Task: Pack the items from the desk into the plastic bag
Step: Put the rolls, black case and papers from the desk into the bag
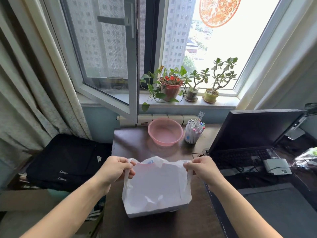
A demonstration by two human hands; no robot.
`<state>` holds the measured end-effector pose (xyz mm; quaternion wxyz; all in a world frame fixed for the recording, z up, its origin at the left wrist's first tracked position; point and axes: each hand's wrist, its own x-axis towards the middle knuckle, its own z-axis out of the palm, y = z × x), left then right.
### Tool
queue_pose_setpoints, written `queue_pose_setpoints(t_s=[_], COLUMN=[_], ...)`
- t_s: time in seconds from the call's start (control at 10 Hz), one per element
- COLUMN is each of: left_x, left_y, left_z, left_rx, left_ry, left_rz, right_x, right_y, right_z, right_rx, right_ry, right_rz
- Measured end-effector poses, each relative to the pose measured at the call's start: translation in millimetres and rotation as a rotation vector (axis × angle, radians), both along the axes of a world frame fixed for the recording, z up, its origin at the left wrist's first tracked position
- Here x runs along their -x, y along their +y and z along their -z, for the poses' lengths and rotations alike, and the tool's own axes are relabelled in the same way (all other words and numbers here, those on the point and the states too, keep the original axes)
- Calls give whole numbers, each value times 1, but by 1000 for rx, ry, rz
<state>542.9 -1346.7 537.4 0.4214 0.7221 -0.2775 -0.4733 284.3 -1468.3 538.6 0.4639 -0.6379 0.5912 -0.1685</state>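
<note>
A white plastic bag stands on the dark desk in front of me, stretched flat between both hands. My left hand pinches its left handle and my right hand pinches its right handle. What is inside the bag cannot be seen. Behind the bag sit a pink plastic basin and, to its right, a clear cup of markers.
A laptop stands open at the right with cables and a small grey box beside it. A black bag lies left of the desk. Three potted plants line the windowsill, and the window sash swings inward.
</note>
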Motion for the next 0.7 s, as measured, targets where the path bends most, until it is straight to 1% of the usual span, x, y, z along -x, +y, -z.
queue_pose_setpoints(t_s=[0.1,0.2,0.3,0.4,0.6,0.7], left_x=[1,1,1,3,4,0], left_y=[2,6,10,14,21,19], left_z=[2,3,1,3,2,-7], left_rx=[-37,-85,-109,-127,-189,-241], left_ry=[8,-21,-103,-242,-389,-512], left_rz=[12,46,79,144,250,283], right_x=[1,1,2,4,11,12], right_y=[1,4,9,18,33,31], right_z=[-1,-3,-4,-4,-5,-10], right_rx=[-46,-74,-56,-68,-98,-75], right_ry=[54,125,193,207,194,213], right_rz=[-50,-108,-122,-142,-198,-190])
